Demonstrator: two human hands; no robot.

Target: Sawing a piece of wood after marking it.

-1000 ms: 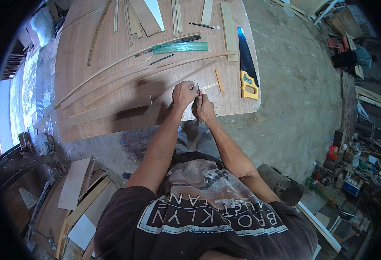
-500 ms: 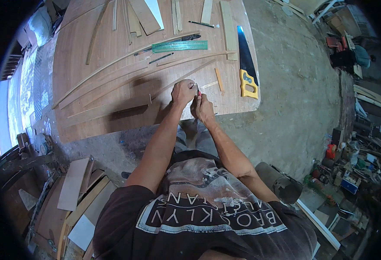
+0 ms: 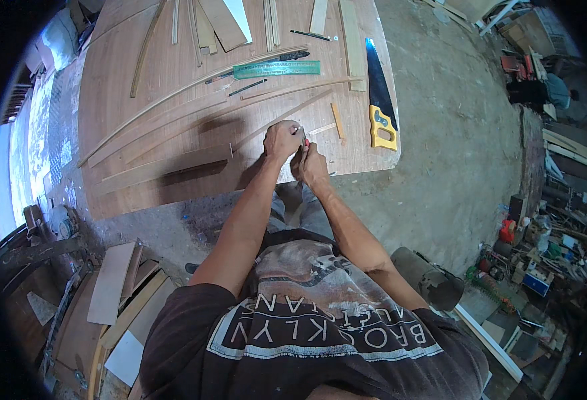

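Note:
Near the front edge of the wooden table [image 3: 193, 190], my two hands meet. My left hand [image 3: 281, 141] is closed, fingertips pinched on something too small to name. Just right of it and a little nearer, my right hand [image 3: 314, 167] is wrapped round a small tool [image 3: 306, 142] with a red part and a greyish metal end. The tool's end touches or nearly touches my left fingertips; its exact kind cannot be made out. Beside the hands lie a thin light wood strip [image 3: 321, 129] and a short orange-yellow strip [image 3: 337, 121].
Right of the hands lies a handsaw [image 3: 382, 127] with a yellow handle. Farther back are a green ruler [image 3: 277, 69], a dark pencil [image 3: 247, 88] and several long wood strips [image 3: 193, 127]. Boards [image 3: 111, 283] lean at the lower left; a dark cylindrical container [image 3: 430, 280] stands on the floor.
The whole view has shifted very slightly. Both hands hold nearly the same place and the same grip.

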